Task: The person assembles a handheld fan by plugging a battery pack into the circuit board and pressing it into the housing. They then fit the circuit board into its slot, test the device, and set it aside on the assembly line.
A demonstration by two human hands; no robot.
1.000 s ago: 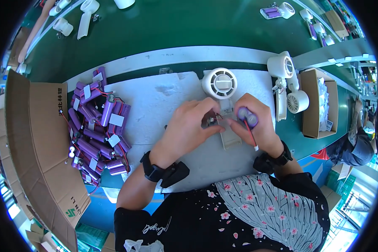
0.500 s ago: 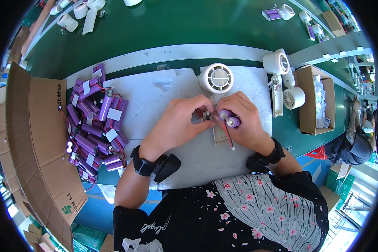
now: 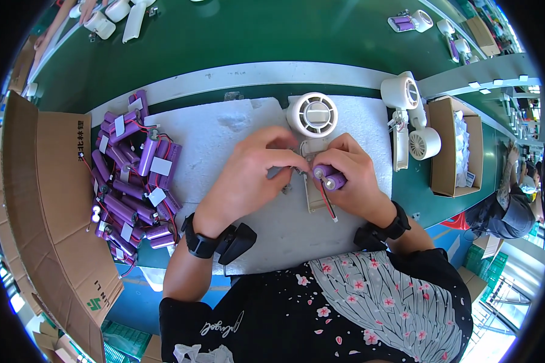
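While a tall brown cardboard box (image 3: pixel 63 193) stands at the far left, a heap of purple battery packs (image 3: pixel 124 209) lies just beside it, with white labels and thin red and black leads showing among the cells. Next comes the left hand (image 3: pixel 242 172), a black band (image 3: pixel 201 243) around its wrist. Its grip is curled, thumb and index finger bent toward each other over the middle of the work; whether they pinch a wire or a small part, I cannot tell. Under both hands, a whitish foam sheet (image 3: pixel 209 130) covers part of the green table (image 3: pixel 418 192).

On the foam, between and beyond the hands, lies a white handheld fan (image 3: pixel 315 115), its round grille facing up and its open handle shell (image 3: pixel 315 202) pointing toward the person, partly hidden by the fingers. The right hand (image 3: pixel 354 175) has its grip closed around a two-cell purple battery pack (image 3: pixel 335 180), held over the handle shell with the cell ends upward; its lead hangs toward the person and ends in a white connector (image 3: pixel 335 219). Farther right lie two more white fans (image 3: pixel 424 143), then a small carton (image 3: pixel 443 151) of white packets (image 3: pixel 461 142).
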